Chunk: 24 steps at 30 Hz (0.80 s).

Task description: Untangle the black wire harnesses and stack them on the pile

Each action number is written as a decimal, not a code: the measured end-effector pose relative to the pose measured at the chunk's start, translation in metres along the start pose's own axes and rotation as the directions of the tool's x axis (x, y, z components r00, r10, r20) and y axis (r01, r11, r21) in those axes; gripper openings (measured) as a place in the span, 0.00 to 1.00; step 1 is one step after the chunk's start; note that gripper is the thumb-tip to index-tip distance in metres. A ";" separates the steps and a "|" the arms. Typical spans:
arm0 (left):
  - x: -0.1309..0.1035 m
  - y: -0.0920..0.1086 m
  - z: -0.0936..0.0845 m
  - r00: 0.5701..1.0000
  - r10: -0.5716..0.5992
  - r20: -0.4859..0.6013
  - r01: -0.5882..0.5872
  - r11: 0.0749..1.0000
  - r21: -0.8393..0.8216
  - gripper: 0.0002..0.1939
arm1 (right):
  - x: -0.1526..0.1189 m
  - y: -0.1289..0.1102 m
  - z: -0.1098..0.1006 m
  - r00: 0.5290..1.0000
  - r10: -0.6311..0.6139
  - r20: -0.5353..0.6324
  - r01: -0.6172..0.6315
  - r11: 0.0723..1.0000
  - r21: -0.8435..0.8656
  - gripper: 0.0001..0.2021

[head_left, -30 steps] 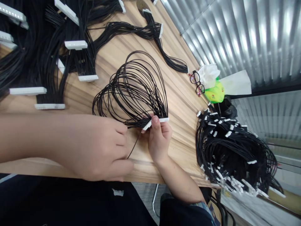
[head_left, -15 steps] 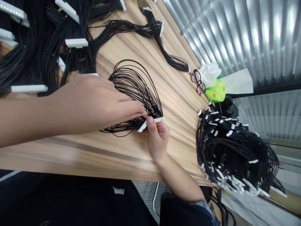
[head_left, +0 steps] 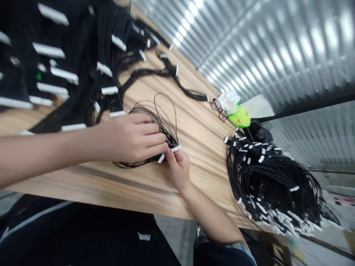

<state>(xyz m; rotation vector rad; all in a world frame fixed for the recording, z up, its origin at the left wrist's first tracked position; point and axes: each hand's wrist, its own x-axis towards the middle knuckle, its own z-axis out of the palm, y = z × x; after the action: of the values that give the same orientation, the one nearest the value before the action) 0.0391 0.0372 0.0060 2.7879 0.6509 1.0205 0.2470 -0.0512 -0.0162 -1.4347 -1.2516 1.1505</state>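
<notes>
A looped bundle of thin black wires (head_left: 166, 133) lies on the table between my hands. Its ends run into white connectors; one white connector (head_left: 175, 148) points up to the right, and a second white connector (head_left: 161, 158) slants down to the left. My right hand (head_left: 178, 168) pinches the connectors where they meet, thumb on top. From the left, my left hand (head_left: 135, 138) reaches over the bundle with its fingers curled around the wires close to the connectors. Its thumb and the wires beneath the palm are hidden.
Many black wire harnesses with white connectors (head_left: 52, 50) cover the table's (head_left: 199, 177) left. Another heap of harnesses (head_left: 271, 177) sits at the right edge. Glasses (head_left: 219, 109) and a green tissue pack (head_left: 240, 117) lie near the corrugated metal wall (head_left: 249, 48).
The view has tilted, showing more of the harness pile and wall. My left fingers have curled farther over the wires, and one loop now stands apart. My right hand keeps its pinch.
</notes>
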 end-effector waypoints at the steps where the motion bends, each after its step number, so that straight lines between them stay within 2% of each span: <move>1: 0.000 0.001 0.000 0.996 0.086 0.040 -0.087 0.996 0.037 0.18 | 0.001 0.002 0.003 1.000 0.017 -0.010 -0.016 0.999 0.028 0.27; 2: 0.001 0.002 0.001 0.989 0.138 0.052 -0.142 0.987 0.081 0.15 | 0.003 0.003 0.006 0.999 0.025 -0.039 -0.022 0.997 0.076 0.27; 4: 0.007 0.003 0.001 0.986 0.159 0.056 -0.167 0.967 0.191 0.16 | 0.009 0.004 0.011 0.996 0.002 -0.091 0.012 0.988 0.152 0.28; 6: 0.018 0.002 0.001 0.982 0.185 0.032 -0.186 0.938 0.292 0.08 | 0.017 -0.002 0.007 0.992 -0.084 -0.090 0.096 0.986 0.137 0.30; 8: 0.032 -0.004 -0.001 0.965 0.261 0.006 -0.245 0.899 0.362 0.11 | 0.023 -0.015 -0.013 0.971 -0.218 -0.099 0.220 0.975 0.013 0.30; 9: 0.042 -0.008 -0.003 0.948 0.318 -0.004 -0.292 0.877 0.382 0.13 | 0.023 -0.022 -0.030 0.945 -0.302 -0.123 0.288 0.950 -0.121 0.28; 10: 0.053 -0.013 -0.005 0.922 0.387 -0.018 -0.349 0.850 0.395 0.14 | 0.020 -0.030 -0.051 0.902 -0.391 -0.183 0.337 0.902 -0.270 0.25; 12: 0.082 -0.024 -0.008 0.849 0.529 -0.013 -0.481 0.782 0.396 0.16 | 0.004 -0.041 -0.103 0.745 -0.547 -0.381 0.340 0.803 -0.489 0.21; 14: 0.125 -0.031 -0.005 0.757 0.653 0.031 -0.615 0.696 0.371 0.16 | -0.022 -0.047 -0.161 0.583 -0.572 -0.577 0.266 0.806 -0.529 0.22; 16: 0.184 -0.028 0.009 0.675 0.733 0.079 -0.712 0.620 0.330 0.15 | -0.053 -0.047 -0.217 0.440 -0.566 -0.697 0.207 0.820 -0.534 0.22; 18: 0.253 -0.008 0.034 0.634 0.759 0.145 -0.763 0.586 0.271 0.10 | -0.082 -0.043 -0.266 0.310 -0.558 -0.770 0.135 0.827 -0.546 0.22; 21: 0.351 0.049 0.088 0.614 0.745 0.261 -0.789 0.587 0.182 0.18 | -0.112 -0.036 -0.323 0.169 -0.544 -0.822 -0.009 0.833 -0.553 0.22; 23: 0.395 0.090 0.124 0.621 0.721 0.306 -0.779 0.610 0.145 0.21 | -0.122 -0.028 -0.350 0.085 -0.542 -0.836 -0.103 0.830 -0.548 0.23; 24: 0.408 0.107 0.141 0.623 0.709 0.331 -0.773 0.622 0.125 0.22 | -0.125 -0.024 -0.361 0.054 -0.545 -0.837 -0.151 0.824 -0.546 0.23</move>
<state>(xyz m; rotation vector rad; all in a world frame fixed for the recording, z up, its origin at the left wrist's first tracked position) 0.4462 0.1211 0.1644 3.4115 -0.5473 0.6358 0.5900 -0.1886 0.0826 -1.7585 -0.5866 -0.6353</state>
